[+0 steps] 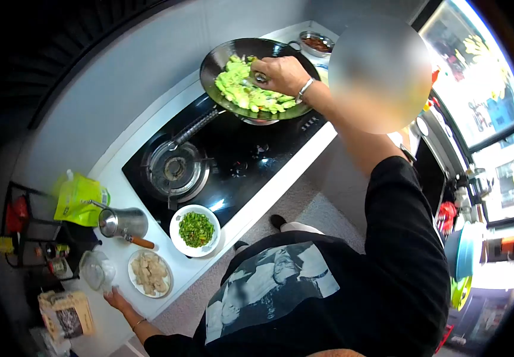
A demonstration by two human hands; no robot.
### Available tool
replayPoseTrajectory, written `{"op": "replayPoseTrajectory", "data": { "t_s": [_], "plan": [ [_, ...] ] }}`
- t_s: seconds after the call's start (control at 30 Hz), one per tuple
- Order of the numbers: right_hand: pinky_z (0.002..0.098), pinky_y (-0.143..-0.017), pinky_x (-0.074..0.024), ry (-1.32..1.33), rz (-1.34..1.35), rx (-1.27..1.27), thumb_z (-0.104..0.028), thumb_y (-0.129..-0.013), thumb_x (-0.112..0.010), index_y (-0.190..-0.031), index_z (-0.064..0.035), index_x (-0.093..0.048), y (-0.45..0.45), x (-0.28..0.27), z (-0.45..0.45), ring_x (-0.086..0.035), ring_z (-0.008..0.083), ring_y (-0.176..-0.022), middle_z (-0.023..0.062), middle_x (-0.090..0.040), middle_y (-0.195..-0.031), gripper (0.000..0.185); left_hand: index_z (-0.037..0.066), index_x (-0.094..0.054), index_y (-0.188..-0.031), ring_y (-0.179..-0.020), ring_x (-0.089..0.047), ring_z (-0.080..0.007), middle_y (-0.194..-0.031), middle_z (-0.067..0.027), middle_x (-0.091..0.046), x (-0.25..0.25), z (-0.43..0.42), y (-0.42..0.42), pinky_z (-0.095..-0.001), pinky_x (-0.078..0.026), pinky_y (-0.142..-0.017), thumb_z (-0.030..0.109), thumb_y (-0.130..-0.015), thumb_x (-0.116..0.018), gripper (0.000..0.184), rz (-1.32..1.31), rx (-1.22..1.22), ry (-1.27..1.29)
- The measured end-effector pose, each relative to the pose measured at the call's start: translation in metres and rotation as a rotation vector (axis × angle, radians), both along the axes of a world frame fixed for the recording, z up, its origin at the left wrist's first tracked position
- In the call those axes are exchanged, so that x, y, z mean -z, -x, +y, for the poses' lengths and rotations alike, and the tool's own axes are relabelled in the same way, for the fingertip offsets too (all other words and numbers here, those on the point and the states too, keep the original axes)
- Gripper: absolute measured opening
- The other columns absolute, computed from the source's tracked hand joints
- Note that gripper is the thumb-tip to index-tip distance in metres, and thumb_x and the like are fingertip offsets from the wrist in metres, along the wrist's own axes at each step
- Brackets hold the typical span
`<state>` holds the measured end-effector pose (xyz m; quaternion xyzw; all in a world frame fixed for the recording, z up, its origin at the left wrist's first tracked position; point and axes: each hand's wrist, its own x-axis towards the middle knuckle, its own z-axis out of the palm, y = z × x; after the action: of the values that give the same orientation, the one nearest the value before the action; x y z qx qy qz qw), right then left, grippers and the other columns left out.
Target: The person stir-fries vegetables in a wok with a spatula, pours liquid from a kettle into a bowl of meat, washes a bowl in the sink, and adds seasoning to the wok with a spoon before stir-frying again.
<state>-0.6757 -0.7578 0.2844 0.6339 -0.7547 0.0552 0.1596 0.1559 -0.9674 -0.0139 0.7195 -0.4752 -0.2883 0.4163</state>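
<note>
My right hand (pixel 280 74) is closed over the wok (pixel 209 62). A small round metallic thing shows at its fingers, but I cannot make out what it is. Chopped light-green vegetable pieces (pixel 233 83) fill the wok below the hand. At the lower left, my left hand (pixel 115 299) lies at the counter with fingers stretched out and apparently nothing in them. It is beside a clear container (pixel 96 271) and a plate (pixel 133 279) of pale pieces (pixel 150 273).
The wok's long handle reaches over the second burner (pixel 176 169) on the black hob. A white bowl of chopped greens (pixel 196 229) stands at the hob's edge. Nearby are a metal pot (pixel 125 222) with a wooden handle and a green pouch (pixel 78 199). A dark-filled bowl (pixel 316 43) sits behind.
</note>
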Motion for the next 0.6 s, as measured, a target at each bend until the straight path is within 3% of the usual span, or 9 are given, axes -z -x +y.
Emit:
{"op": "replayPoseTrajectory", "data": {
  "t_s": [0.07, 0.1, 0.2, 0.27, 0.33, 0.4, 0.47, 0.5, 0.6],
  "plan": [
    [0.0391, -0.062, -0.0514, -0.186, 0.101, 0.012, -0.035, -0.078, -0.065, -0.1, -0.0119, -0.061, 0.008, -0.006, -0.013, -0.065, 0.0284, -0.072, 0.0089, -0.067, -0.083, 0.032, -0.004, -0.04, -0.127, -0.109, -0.051, -0.0292, -0.126, -0.0252, -0.046, -0.049, 0.038, 0.036, -0.0397, -0.043, -0.091, 0.008, -0.084, -0.054, 0.048, -0.224, -0.087, -0.056],
    [0.0389, -0.062, -0.0515, -0.086, 0.039, 0.012, -0.035, -0.078, -0.065, -0.097, -0.0105, -0.063, 0.021, -0.006, -0.014, -0.065, 0.0289, -0.071, 0.0102, -0.067, -0.081, 0.031, -0.002, -0.04, -0.13, -0.117, -0.047, -0.0304, -0.128, -0.0235, -0.045, -0.035, 0.044, 0.006, -0.0398, -0.039, -0.096, 0.007, -0.083, -0.054, 0.05, -0.332, 0.0, -0.051],
    [0.0374, -0.061, -0.0507, 0.157, -0.163, 0.062, -0.033, -0.079, -0.065, -0.089, -0.0065, -0.067, 0.085, -0.023, -0.006, -0.065, 0.0282, -0.065, 0.0138, -0.066, -0.074, 0.029, -0.002, -0.04, -0.13, -0.118, -0.047, -0.0324, -0.129, -0.0212, -0.046, -0.039, 0.105, -0.019, -0.0399, -0.039, -0.098, 0.006, -0.083, -0.053, 0.049, -0.476, -0.048, -0.075],
    [0.0366, -0.06, -0.049, 0.128, -0.192, 0.209, -0.031, -0.08, -0.063, -0.086, -0.0048, -0.067, 0.112, -0.055, 0.011, -0.063, 0.027, -0.062, 0.0142, -0.065, -0.07, 0.027, -0.001, -0.049, -0.123, -0.115, -0.05, -0.0328, -0.127, -0.0199, -0.049, -0.034, 0.162, -0.03, -0.0385, -0.042, -0.094, 0.007, -0.083, -0.055, 0.041, -0.54, -0.176, -0.08],
    [0.0365, -0.058, -0.0475, 0.153, -0.309, 0.264, -0.029, -0.082, -0.062, -0.081, -0.0033, -0.066, 0.146, -0.071, 0.023, -0.062, 0.0255, -0.06, 0.0134, -0.063, -0.067, 0.026, -0.001, -0.057, -0.109, -0.108, -0.054, -0.0301, -0.118, -0.0154, -0.056, -0.009, 0.229, -0.05, -0.0369, -0.044, -0.09, 0.008, -0.083, -0.055, 0.028, -0.989, -0.116, -0.187],
    [0.0345, -0.054, -0.0467, 0.356, -0.218, 0.233, -0.029, -0.083, -0.06, -0.073, -0.0018, -0.063, 0.176, -0.061, 0.027, -0.061, 0.0206, -0.055, 0.011, -0.063, -0.062, 0.029, -0.001, -0.065, -0.095, -0.101, -0.058, -0.0273, -0.109, -0.011, -0.062, 0.018, 0.286, -0.046, -0.0353, -0.047, -0.087, 0.008, -0.083, -0.056, 0.018, -1.434, -0.04, -0.312],
    [0.0313, -0.049, -0.0454, 0.286, -0.51, 0.234, -0.031, -0.083, -0.059, -0.073, -0.0026, -0.064, 0.211, -0.038, 0.028, -0.059, 0.0161, -0.05, 0.0083, -0.064, -0.06, 0.031, -0.001, -0.066, -0.085, -0.095, -0.06, -0.028, -0.098, -0.0104, -0.065, 0.041, 0.342, 0.012, -0.0354, -0.047, -0.087, 0.007, -0.082, -0.055, 0.014, -1.005, -0.294, -0.305],
    [0.0272, -0.045, -0.0433, 0.382, -0.73, 0.173, -0.032, -0.083, -0.059, -0.071, -0.0031, -0.064, 0.229, -0.008, 0.021, -0.057, 0.012, -0.046, 0.0063, -0.064, -0.059, 0.032, -0.001, -0.066, -0.087, -0.092, -0.06, -0.0275, -0.095, -0.0111, -0.065, 0.052, 0.366, 0.038, -0.0348, -0.048, -0.085, 0.008, -0.082, -0.056, 0.014, -1.046, -0.145, -0.294],
    [0.0239, -0.04, -0.0379, 0.482, -0.978, 0.153, -0.026, -0.084, -0.06, -0.072, -0.0036, -0.064, 0.208, 0.025, 0.02, -0.051, 0.0075, -0.044, 0.0024, -0.06, -0.055, 0.026, 0.001, -0.064, -0.091, -0.081, -0.062, -0.026, -0.087, -0.0132, -0.065, 0.083, 0.414, 0.1, -0.0331, -0.05, -0.08, 0.011, -0.081, -0.06, 0.014, -1.147, 0.303, -0.263]
  ]
}}
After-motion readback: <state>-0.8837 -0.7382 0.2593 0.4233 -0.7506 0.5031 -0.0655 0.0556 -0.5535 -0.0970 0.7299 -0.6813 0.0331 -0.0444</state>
